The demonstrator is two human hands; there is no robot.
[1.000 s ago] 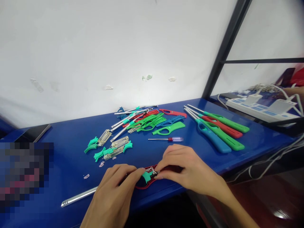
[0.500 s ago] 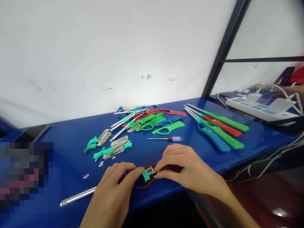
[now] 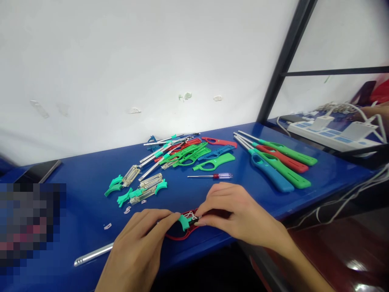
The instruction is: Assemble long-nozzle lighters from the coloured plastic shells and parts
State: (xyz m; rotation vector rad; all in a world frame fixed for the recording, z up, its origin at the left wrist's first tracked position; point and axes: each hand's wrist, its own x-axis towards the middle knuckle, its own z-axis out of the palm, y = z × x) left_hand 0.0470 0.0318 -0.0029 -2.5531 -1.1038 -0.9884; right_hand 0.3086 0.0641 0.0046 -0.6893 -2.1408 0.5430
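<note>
My left hand (image 3: 136, 243) is closed around a red open lighter shell (image 3: 178, 237) at the table's front edge; a silver tube (image 3: 94, 254) sticks out to its left. A teal trigger (image 3: 184, 222) sits in the shell, partly behind my left thumb. My right hand (image 3: 237, 215) pinches at a small black igniter part (image 3: 193, 221) with white wires, just right of the trigger. My right fingers hide the shell's far end. Beyond my hands lies a screwdriver (image 3: 217, 176) with a clear and red handle.
Assembled lighters (image 3: 273, 166) lie at the right. Loose shell halves (image 3: 215, 162) and metal tubes (image 3: 152, 165) are piled near the wall. Teal triggers (image 3: 124, 197) and clear fuel tanks (image 3: 152, 180) lie left of centre. A phone (image 3: 39, 172), a black frame post (image 3: 278, 77) and a power strip (image 3: 331, 136) flank them.
My left hand and the lighter shell have shifted slightly left in view, while the whole view has moved a little. Right-hand fingers stay pinched at the black part.
</note>
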